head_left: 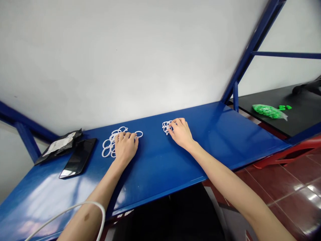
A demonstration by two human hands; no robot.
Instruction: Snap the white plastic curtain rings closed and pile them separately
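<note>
The larger pile of white rings (110, 146) lies left of centre on the blue surface (155, 174), the rings overlapping one another, partly covered by the left hand (126, 144). The fingers of that hand curve down over the pile, and one ring (142, 134) shows just beyond their right side; whether the left grip is closed on any ring or merely resting on them, I cannot tell. Well apart to the right, near the back edge, a smaller cluster of white rings (166, 127) sits beneath the bent fingers of the right hand (181, 133); the fingers hide its far part, so I cannot tell whether that grip holds a ring. A white cable (84, 203) crosses in front of the left forearm. Left of the larger pile lies a flat black device (79, 157) with a glossy face, and just beside it a black package (61, 144) with a white label. Behind rises a pale wall (112, 67). Farther right, beyond a blue frame post (250, 50), a black surface (298, 124) carries a clear bag of green pieces (268, 111), with a few loose green pieces (282, 108) near it, above a red tiled floor (281, 184).
</note>
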